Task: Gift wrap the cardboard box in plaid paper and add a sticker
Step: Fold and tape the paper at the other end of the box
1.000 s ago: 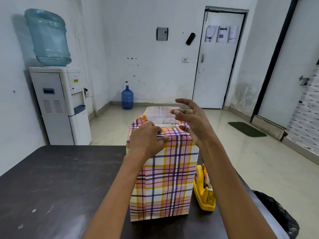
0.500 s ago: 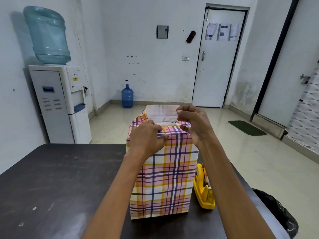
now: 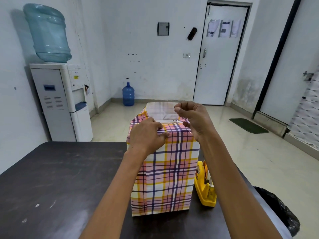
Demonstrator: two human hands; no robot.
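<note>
The cardboard box (image 3: pixel 164 169) stands upright on the dark table (image 3: pixel 60 178), wrapped in pink, yellow and purple plaid paper (image 3: pixel 172 152). At the top the paper is still unfolded, and the rear flap (image 3: pixel 160 110) stands up showing its white inside. My left hand (image 3: pixel 146 135) presses the near flap down onto the box's top front edge, thumb along the edge. My right hand (image 3: pixel 193 118) hovers over the top right corner with fingers curled, thumb and forefinger pinched, holding the paper's right-hand flap. No sticker is in view.
A yellow tape dispenser (image 3: pixel 205 185) stands on the table against the box's right side. A black bin bag (image 3: pixel 279 213) sits past the table's right edge. A water dispenser (image 3: pixel 58 100) stands behind the table's far left; a blue bottle (image 3: pixel 128 94) is on the floor.
My right hand, open over the box top a second ago, has curled its fingers and pinched at the top right corner. My left hand has stayed on the top front edge.
</note>
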